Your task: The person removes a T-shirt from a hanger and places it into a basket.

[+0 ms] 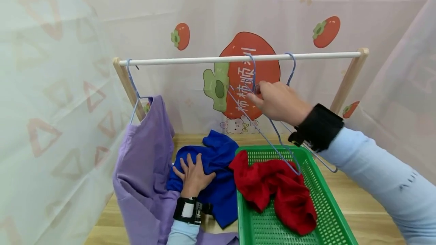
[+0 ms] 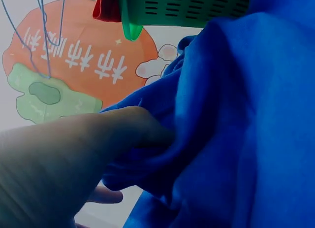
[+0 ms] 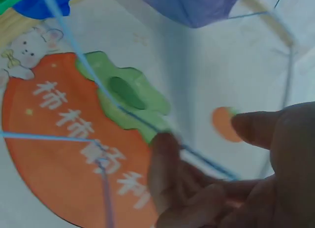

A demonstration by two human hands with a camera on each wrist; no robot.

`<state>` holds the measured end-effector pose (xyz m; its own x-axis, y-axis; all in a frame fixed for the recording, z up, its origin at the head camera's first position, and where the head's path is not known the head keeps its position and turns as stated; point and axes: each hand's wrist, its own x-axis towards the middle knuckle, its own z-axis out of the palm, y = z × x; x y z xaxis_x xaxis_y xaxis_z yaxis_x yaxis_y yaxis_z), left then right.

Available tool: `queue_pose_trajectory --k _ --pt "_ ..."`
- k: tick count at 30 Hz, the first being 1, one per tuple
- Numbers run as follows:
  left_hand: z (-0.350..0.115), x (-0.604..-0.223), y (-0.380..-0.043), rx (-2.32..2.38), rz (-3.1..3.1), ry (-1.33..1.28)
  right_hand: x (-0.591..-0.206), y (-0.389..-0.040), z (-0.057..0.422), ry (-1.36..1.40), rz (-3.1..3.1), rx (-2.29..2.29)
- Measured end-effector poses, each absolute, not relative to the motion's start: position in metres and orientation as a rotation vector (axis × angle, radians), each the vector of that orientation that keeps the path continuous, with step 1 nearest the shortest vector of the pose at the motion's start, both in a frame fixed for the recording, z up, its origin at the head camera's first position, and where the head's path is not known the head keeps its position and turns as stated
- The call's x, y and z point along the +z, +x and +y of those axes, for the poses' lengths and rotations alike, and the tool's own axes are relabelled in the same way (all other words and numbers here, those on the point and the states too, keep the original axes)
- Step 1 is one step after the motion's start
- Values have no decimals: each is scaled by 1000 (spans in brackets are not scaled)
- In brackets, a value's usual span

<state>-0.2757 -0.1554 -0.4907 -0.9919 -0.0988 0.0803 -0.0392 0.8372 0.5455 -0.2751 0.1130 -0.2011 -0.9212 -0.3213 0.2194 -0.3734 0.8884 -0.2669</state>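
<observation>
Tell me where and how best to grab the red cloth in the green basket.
Probably best to pinch the red cloth by its left end (head view), coming from above and the left: that end laps over the green basket's rim, giving an exposed edge, while the rest lies crumpled inside.

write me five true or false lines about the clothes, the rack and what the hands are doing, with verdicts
1. The red cloth lies in the green basket. True.
2. The purple garment hangs near the right end of the white rod in the head view. False: it hangs near the left end.
3. The left hand rests on the blue cloth with its fingers spread. True.
4. The right hand is down in the basket. False: it is raised, at a hanger below the rod.
5. The blue cloth lies beside the basket. True.
</observation>
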Motion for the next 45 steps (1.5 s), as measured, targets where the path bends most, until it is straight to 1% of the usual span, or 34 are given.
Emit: queue_pose_trajectory --k 2,5,8,10,13,15,17,19,22,25,27,30,33,38,42,45 --pt "-157 -487 -276 -823 -2925 136 -198 -249 114 544 -2833 327" --pt "-158 -479 -278 -755 -2925 199 -194 -201 112 592 -2728 202" --pt "-160 -474 -282 -726 -2936 257 -205 -159 99 703 -2670 175" --pt "-161 -473 -283 -722 -2954 285 -220 -141 84 804 -2719 133" --pt "-163 -476 -281 -717 -3000 329 -252 -133 52 989 -2845 31" --pt "-166 -478 -277 -704 -3016 354 -275 -139 28 1070 -2929 -65" --pt "-168 -477 -270 -669 -2990 367 -297 -152 2 1089 -2976 -118" --pt "-169 -478 -265 -672 -2914 357 -318 -170 -23 1028 -3002 -143" --pt "-169 -481 -263 -712 -2812 313 -345 -206 -55 829 -3093 -124" --pt "-168 -484 -268 -775 -2841 265 -375 -240 -69 600 -3235 -138" --pt "-167 -484 -270 -785 -2889 235 -392 -256 -68 488 -3334 -123" --pt "-164 -480 -269 -830 -2907 175 -413 -272 -59 465 -3437 -44" --pt "-162 -473 -265 -905 -2844 90 -421 -285 -49 500 -3500 173" --pt "-161 -452 -261 -1020 -2714 -7 -412 -306 -33 574 -3409 534" --pt "-160 -433 -255 -1073 -2557 -98 -397 -307 -23 663 -3184 810" --pt "-155 -418 -248 -1108 -2388 -201 -385 -295 -16 685 -2984 916"
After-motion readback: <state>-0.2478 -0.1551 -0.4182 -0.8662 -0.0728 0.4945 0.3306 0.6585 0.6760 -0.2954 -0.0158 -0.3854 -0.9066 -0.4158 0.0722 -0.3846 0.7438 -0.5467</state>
